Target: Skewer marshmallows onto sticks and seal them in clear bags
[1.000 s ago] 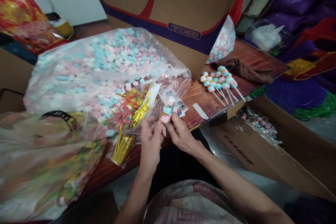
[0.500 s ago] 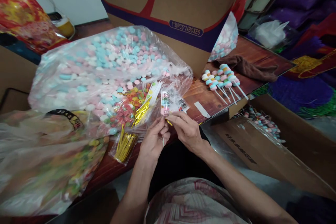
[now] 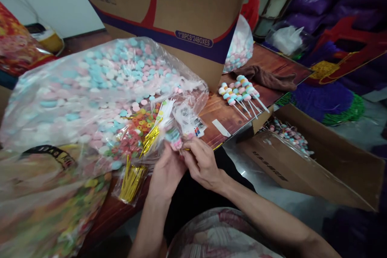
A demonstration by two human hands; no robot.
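Near the table's front edge, my left hand (image 3: 169, 168) is closed round the lower end of a wrapped candy stick (image 3: 173, 137) in pink, blue and green, blurred by motion. My right hand (image 3: 202, 161) touches it from the right, its thumb and fingers pinched on a gold twist tie (image 3: 186, 149) at the wrapper's base. Beyond the hands lie clear wrappers with printed labels (image 3: 198, 127). White sticks (image 3: 165, 109) and loose gold ties (image 3: 151, 140) rest to the left, by red and orange gummy rings (image 3: 133, 133). A small packet of gold ties (image 3: 130, 183) lies left of my left hand.
A large bag of pastel candies (image 3: 90, 72) covers the table's left. Behind stands a big carton (image 3: 193, 16). Finished candy sticks (image 3: 240, 90) lie at right near a brown cloth (image 3: 269, 78). An open box (image 3: 272, 165) holding more stands lower right; a ring-candy bag (image 3: 60, 193) lies lower left.
The view has shifted, so the table items sit further left. The wrapped candy stick, upright before, now tilts left and is blurred. Both hands stay together at its base.
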